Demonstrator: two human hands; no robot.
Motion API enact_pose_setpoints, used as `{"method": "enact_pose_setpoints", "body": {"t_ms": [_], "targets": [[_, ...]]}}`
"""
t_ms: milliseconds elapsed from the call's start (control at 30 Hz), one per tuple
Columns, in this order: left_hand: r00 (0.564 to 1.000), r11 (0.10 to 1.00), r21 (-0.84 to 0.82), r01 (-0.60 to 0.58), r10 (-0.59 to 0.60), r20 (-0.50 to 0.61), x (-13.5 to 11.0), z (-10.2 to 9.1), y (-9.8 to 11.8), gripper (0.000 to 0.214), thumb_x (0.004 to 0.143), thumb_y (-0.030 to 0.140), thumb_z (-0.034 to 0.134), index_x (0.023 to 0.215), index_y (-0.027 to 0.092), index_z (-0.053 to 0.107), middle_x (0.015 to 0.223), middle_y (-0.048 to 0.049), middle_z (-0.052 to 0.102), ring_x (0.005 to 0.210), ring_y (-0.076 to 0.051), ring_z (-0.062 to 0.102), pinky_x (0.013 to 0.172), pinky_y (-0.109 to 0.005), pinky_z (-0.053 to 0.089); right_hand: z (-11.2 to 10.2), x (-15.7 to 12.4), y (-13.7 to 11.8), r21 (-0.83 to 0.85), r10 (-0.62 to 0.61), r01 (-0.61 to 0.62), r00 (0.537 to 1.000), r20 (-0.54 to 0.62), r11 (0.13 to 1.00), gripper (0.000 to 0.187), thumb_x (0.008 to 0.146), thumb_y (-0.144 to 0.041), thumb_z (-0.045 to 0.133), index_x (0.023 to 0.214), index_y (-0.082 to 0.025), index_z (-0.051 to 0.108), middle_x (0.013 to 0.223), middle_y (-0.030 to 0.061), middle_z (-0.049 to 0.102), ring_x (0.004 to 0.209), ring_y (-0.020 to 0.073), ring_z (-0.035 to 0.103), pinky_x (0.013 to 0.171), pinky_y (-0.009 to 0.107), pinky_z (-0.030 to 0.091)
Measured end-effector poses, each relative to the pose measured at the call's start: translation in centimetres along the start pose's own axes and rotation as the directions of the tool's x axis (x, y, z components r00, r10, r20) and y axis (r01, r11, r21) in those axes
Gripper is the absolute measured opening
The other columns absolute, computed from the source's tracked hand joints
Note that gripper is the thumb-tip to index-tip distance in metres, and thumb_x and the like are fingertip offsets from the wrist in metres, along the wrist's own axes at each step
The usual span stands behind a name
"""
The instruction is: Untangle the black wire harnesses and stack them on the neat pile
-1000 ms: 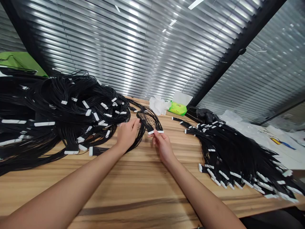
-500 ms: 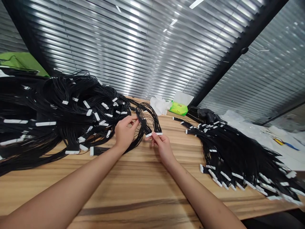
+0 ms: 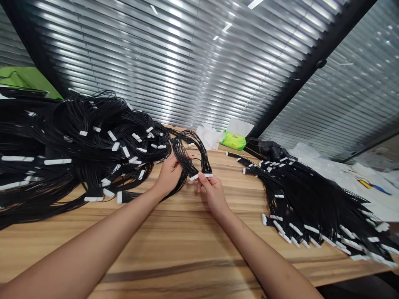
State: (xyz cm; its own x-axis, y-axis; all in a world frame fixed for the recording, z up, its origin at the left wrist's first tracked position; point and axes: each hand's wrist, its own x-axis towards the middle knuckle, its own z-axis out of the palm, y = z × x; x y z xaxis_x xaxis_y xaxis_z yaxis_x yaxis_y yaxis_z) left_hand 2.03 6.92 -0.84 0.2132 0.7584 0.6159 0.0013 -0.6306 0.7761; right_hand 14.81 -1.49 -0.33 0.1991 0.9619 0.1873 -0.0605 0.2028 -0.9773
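Note:
My right hand pinches the white connectors at the two ends of a looped black wire harness. The loop arches up and away from the fingers. My left hand is closed round the left side of that same loop, just beside the big tangled heap of black harnesses with white connectors. Both hands hover a little above the wooden table, near its middle.
A flatter, sorted pile of black harnesses lies on the right side of the table. At the back stand a green tissue pack, crumpled white tissue and a black glove. Grey blinds close off the rear.
The harness loop has been drawn up and away from the big heap. My left hand has slid up along the wires and closed round them. My right hand has barely moved.

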Motion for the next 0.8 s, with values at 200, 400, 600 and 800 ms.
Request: {"method": "enact_pose_setpoints", "body": {"t_ms": [200, 400, 600, 800], "targets": [[1.000, 0.999, -0.046, 0.007, -0.006, 0.009, 0.1, 0.1, -0.1, 0.019, 0.089, 0.028, 0.049, 0.089, 0.017, 0.065, 0.095, -0.0051, 0.065, 0.093, -0.018, 0.058, 0.087, -0.030, 0.045, -0.2, 0.0, 0.0, 0.014, -0.030, 0.031, 0.998, -0.062, 0.999, 0.031, 0.078, -0.046, 0.062, 0.064, -0.018, 0.065, 0.059, 0.0008, 0.064, 0.047, 0.0098, 0.040, 0.054, 0.026, 0.039], [0.988, 0.988, 0.108, 0.113, -0.101, -0.115, 0.0, 0.2, -0.1, 0.035, 0.088, 0.026, 0.051, 0.122, 0.021, 0.046, 0.102, -0.0044, 0.061, 0.087, -0.016, 0.057, 0.078, -0.028, 0.043, -0.4, 0.2, 0.2, 0.024, -0.067, 0.072, 0.984, -0.163, 0.997, 0.029, 0.079, -0.044, 0.062, 0.067, -0.017, 0.065, 0.065, 0.0026, 0.066, 0.048, 0.0098, 0.039, 0.052, 0.026, 0.037], [0.988, 0.876, 0.463, -0.132, 0.156, -0.013, -0.5, -0.1, 1.9, 0.014, 0.085, 0.031, 0.059, 0.097, 0.024, 0.061, 0.097, -0.0014, 0.066, 0.094, -0.019, 0.056, 0.085, -0.034, 0.033, -0.6, 0.4, 0.4, -0.003, -0.090, 0.092, 0.967, -0.240, 0.996, 0.030, 0.079, -0.045, 0.062, 0.070, -0.016, 0.065, 0.066, 0.0027, 0.065, 0.049, 0.0099, 0.039, 0.051, 0.026, 0.036], [0.989, 0.948, 0.290, -0.132, 0.108, 0.097, -0.4, 0.1, 1.5, 0.014, 0.088, 0.030, 0.056, 0.082, 0.022, 0.066, 0.082, 0.0013, 0.069, 0.077, -0.015, 0.059, 0.079, -0.031, 0.036, -0.6, 0.3, 0.3, -0.051, -0.109, 0.099, 0.959, -0.263, 0.994, 0.034, 0.078, -0.049, 0.061, 0.071, -0.016, 0.066, 0.060, 0.0009, 0.060, 0.051, 0.0112, 0.040, 0.054, 0.027, 0.036]]}}
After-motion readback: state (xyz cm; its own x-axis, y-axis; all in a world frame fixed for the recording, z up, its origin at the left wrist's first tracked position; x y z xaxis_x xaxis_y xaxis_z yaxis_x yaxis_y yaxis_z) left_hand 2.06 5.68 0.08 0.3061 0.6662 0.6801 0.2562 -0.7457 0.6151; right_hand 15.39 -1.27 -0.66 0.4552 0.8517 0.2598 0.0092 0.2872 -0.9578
